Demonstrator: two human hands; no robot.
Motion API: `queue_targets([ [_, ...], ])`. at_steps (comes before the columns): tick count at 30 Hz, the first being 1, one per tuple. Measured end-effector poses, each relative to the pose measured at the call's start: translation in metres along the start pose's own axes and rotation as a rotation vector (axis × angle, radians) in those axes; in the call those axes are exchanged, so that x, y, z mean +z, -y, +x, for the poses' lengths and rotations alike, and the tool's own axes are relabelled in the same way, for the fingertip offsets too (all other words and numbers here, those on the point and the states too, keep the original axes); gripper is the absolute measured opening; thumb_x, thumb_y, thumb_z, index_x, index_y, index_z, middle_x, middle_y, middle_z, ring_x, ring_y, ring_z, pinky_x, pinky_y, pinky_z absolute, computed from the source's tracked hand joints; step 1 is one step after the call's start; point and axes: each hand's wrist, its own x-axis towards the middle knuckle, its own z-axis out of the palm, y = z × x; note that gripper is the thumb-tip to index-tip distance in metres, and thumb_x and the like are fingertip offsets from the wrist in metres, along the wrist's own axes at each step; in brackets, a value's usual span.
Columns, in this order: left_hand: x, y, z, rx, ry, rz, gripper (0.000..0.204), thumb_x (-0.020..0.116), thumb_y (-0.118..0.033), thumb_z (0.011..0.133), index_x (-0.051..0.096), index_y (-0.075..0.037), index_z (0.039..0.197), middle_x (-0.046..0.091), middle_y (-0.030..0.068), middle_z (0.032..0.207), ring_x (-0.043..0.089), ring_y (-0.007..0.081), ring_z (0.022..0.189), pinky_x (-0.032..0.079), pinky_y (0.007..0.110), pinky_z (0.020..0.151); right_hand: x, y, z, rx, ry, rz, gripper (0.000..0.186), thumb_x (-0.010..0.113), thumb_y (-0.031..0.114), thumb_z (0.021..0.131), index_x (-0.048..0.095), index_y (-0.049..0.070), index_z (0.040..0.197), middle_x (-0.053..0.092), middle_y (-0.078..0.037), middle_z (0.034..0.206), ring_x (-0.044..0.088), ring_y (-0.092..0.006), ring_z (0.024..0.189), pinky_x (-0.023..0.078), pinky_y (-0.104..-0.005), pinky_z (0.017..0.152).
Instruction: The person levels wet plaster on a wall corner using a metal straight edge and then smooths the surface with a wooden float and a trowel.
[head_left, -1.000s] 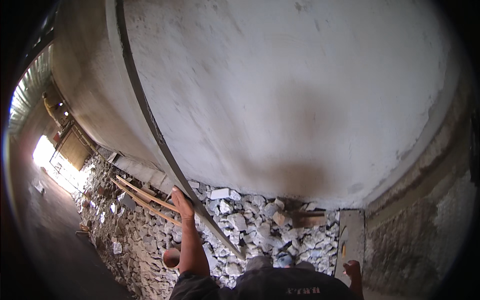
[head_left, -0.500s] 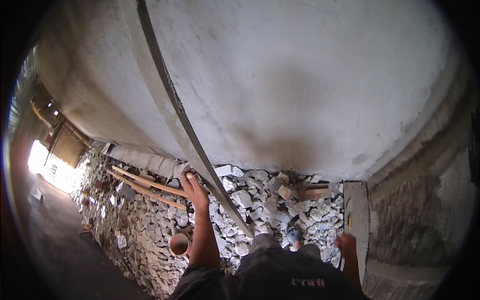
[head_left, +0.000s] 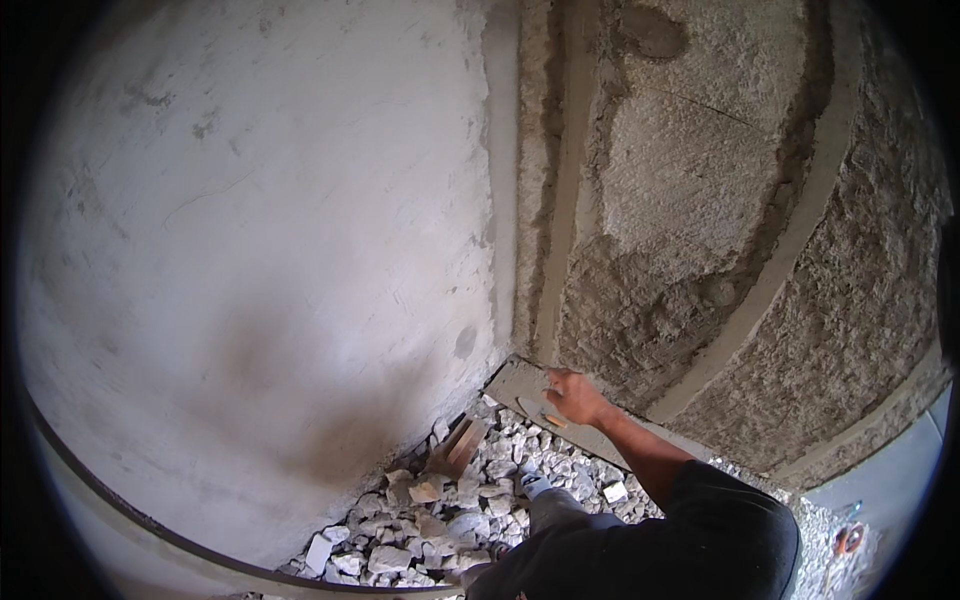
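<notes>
My right hand (head_left: 575, 395) reaches out over a narrow mortar-smeared board (head_left: 516, 378) at the foot of the wall corner. Its fingers are loosely bent and apart, with nothing visible in them. Just below it on the board lies a trowel-like tool with an orange handle (head_left: 555, 420); its blade is hard to make out. A long straight bar (head_left: 200, 558), bent by the lens, crosses the lower left against the smooth wall. My left hand is out of view.
Broken grey stones (head_left: 390, 558) cover the ground, with a reddish-brown block (head_left: 460, 447) among them. My foot (head_left: 535, 485) stands on the rubble. Left is a smooth pale wall (head_left: 300, 200); right, a rough wall (head_left: 690, 180) with mortar strips (head_left: 570, 190). An orange ring-shaped item (head_left: 850, 540) lies lower right.
My view has swung right toward the corner. My right hand has moved forward over the board. My left hand, earlier against the long bar, has left the picture.
</notes>
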Motion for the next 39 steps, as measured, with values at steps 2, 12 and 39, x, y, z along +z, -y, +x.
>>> queue_targets([
  [2,0.040,-0.007,0.028,0.148,0.010,-0.098,0.032,0.073,-0.020,0.097,0.064,0.002,0.118,0.065,0.0221,0.108,0.063,0.0401,0.098,0.053,0.050,0.086,-0.012,-0.038,0.015,-0.106,-0.170,-0.025,0.047,0.064,0.017,0.092,0.058,-0.006,0.132,0.063,-0.031,0.126,0.060,-0.0464,0.120,0.049,-0.0475,0.103],
  [12,0.211,-0.215,0.300,0.650,-0.167,-0.422,0.036,0.065,-0.011,0.096,0.057,0.006,0.127,0.060,0.0247,0.124,0.056,0.0426,0.115,0.044,0.052,0.101,-0.234,-0.040,0.119,-0.376,-0.760,-0.316,0.042,0.065,0.012,0.095,0.061,-0.001,0.135,0.061,-0.028,0.135,0.060,-0.0439,0.125,0.051,-0.0469,0.106],
  [39,0.405,-0.446,0.536,0.762,-0.740,0.130,0.060,0.056,-0.029,0.099,0.044,-0.019,0.157,0.036,0.0051,0.166,0.031,0.0260,0.154,0.025,0.052,0.124,-0.539,0.006,0.427,-0.265,-1.182,-1.080,0.026,0.060,0.008,0.088,0.069,0.003,0.112,0.061,-0.013,0.120,0.060,-0.0321,0.117,0.059,-0.0399,0.089],
])
